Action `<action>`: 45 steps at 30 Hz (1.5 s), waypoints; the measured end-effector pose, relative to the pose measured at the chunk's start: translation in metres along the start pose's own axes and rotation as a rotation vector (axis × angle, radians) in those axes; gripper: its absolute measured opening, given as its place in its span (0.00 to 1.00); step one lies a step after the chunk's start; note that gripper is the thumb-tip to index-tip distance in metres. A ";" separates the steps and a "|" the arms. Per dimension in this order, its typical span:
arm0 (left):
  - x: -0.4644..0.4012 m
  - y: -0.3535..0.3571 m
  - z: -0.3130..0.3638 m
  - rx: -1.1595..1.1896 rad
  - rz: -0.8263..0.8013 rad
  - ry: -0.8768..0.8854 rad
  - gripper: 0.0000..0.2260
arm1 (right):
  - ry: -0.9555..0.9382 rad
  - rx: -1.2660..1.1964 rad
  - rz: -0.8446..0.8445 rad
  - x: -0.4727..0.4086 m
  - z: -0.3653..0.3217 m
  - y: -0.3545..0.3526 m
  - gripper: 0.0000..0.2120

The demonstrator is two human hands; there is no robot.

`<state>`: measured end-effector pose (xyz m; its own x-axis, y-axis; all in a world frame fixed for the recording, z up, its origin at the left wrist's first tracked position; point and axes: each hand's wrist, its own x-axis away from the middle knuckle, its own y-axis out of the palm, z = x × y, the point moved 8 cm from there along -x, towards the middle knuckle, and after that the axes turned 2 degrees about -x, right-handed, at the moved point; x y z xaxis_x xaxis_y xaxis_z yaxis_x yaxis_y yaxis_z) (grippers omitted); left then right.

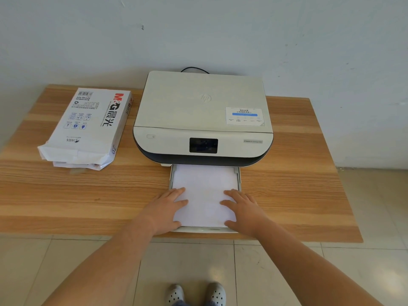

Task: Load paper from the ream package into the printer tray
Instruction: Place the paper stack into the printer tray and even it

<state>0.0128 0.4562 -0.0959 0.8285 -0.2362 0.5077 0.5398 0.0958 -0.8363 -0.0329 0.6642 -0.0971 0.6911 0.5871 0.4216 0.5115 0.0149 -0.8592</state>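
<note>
Both hands flat on the paper stack (204, 195), lower centre of the frame. Left hand (167, 208) pressing along the stack's left edge, right hand (241, 208) along its right edge, fingers spread and palms down. No grip closed on anything: fingers apart, resting on top rather than clamped. Likely squaring the sheets and holding them level so they sit between the side guides. Paper lying in the printer tray (238, 175), pulled out toward the near edge of the worktop (298, 184), far end of the stack tucked under the printer (203, 113) front. Looks well along: sheets in, tray not yet pushed home. Next, probably a gentle even shove from both sides, to keep the tray from skewing. Ream package (88, 127) parked upper left of the frame, well apart from the printer, torn end facing the near side for easy reach. Black cable behind the printer, top centre.
</note>
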 end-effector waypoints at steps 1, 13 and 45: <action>0.000 0.000 0.001 -0.009 -0.002 0.008 0.32 | -0.012 0.003 0.000 0.000 -0.001 0.001 0.31; -0.002 0.001 0.004 -0.051 -0.028 0.026 0.32 | -0.034 0.036 -0.022 0.001 -0.004 0.000 0.32; -0.009 -0.007 -0.004 -0.029 -0.014 -0.011 0.31 | 0.019 -0.005 -0.004 -0.013 0.000 -0.006 0.35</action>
<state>0.0006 0.4535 -0.0959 0.8225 -0.2263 0.5218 0.5472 0.0647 -0.8345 -0.0447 0.6562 -0.0976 0.6984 0.5717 0.4305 0.5166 0.0135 -0.8561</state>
